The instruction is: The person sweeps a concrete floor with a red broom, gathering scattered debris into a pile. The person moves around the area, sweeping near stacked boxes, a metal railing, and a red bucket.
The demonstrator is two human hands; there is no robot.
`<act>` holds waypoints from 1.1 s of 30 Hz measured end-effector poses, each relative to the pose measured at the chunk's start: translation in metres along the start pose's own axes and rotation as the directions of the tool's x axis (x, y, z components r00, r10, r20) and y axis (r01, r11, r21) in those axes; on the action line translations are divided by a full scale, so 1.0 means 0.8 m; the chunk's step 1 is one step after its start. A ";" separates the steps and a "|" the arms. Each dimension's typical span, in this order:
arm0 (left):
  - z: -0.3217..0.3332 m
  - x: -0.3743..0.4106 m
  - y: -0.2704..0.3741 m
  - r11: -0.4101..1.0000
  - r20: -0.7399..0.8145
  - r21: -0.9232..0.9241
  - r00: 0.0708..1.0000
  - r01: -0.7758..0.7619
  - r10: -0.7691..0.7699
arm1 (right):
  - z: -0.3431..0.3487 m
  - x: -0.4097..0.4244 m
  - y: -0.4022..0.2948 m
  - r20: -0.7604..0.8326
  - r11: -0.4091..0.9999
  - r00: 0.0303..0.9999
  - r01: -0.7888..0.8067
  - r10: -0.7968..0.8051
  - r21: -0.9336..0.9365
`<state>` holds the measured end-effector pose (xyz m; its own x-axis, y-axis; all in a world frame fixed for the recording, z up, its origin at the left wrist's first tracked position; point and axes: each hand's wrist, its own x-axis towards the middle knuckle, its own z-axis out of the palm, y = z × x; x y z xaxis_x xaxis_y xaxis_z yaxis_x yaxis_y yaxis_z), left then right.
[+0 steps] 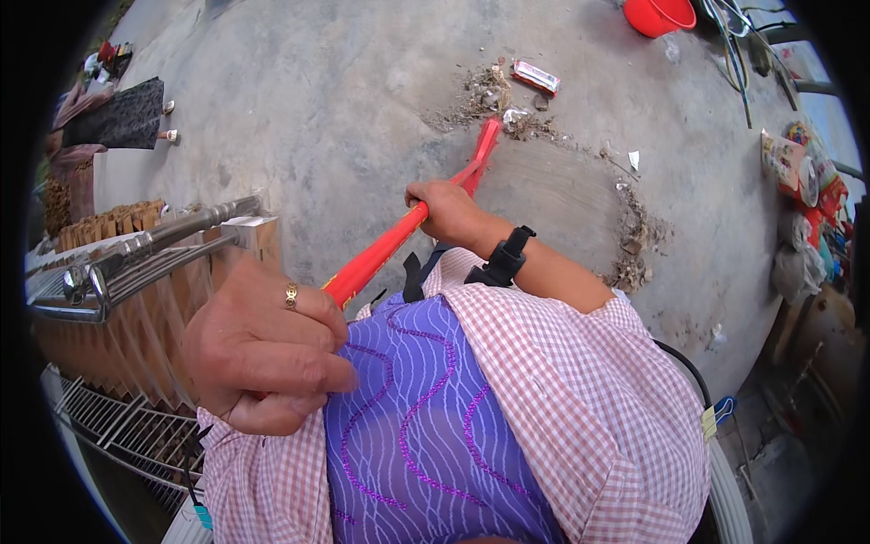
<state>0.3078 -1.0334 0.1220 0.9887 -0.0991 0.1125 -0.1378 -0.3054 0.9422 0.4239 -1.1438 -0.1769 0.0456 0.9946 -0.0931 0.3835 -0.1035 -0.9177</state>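
A long-handled red tool (pixel 380 255), possibly a broom, runs slantwise in front of me; its narrow red head (pixel 484 146) is seen edge-on, so its kind is uncertain. My left hand (pixel 265 353), with a gold-coloured ring, is closed round the upper end of the handle close to the camera. Further down, my right hand (pixel 452 214) grips the handle just above the head; a black strap is on that wrist. The head's far end meets a heap of dirt and litter (pixel 489 92) on the concrete floor (pixel 326 102). A red and white wrapper (pixel 535 77) lies beside the heap.
A curved line of dirt (pixel 632 238) lies right. A metal railing (pixel 183 228) and a wire rack (pixel 129 415) stand left, near stacked wooden pieces (pixel 112 221). A person in a dark skirt (pixel 119 115) is further off. A red basin (pixel 658 15), hoses and bags (pixel 788 166) are right.
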 end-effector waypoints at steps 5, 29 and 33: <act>0.029 0.029 -0.032 0.978 0.030 0.089 0.981 0.189 -0.192 | 0.016 0.007 0.062 -0.045 0.995 0.999 -0.010 0.015 0.100; 0.014 -0.081 0.025 0.993 -0.357 0.028 0.929 0.119 -0.101 | 0.015 0.040 -0.024 0.112 0.987 0.993 0.062 -0.046 -0.149; -0.016 -0.113 0.025 0.952 -0.421 0.161 0.890 0.262 -0.173 | 0.095 0.140 -0.053 0.165 0.982 0.968 0.191 -0.188 0.000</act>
<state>0.2167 -1.0183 0.1349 0.9288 0.3638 0.0699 0.1180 -0.4694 0.8751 0.3430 -1.0273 -0.1776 -0.1801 0.9835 0.0189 0.3856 0.0882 -0.9185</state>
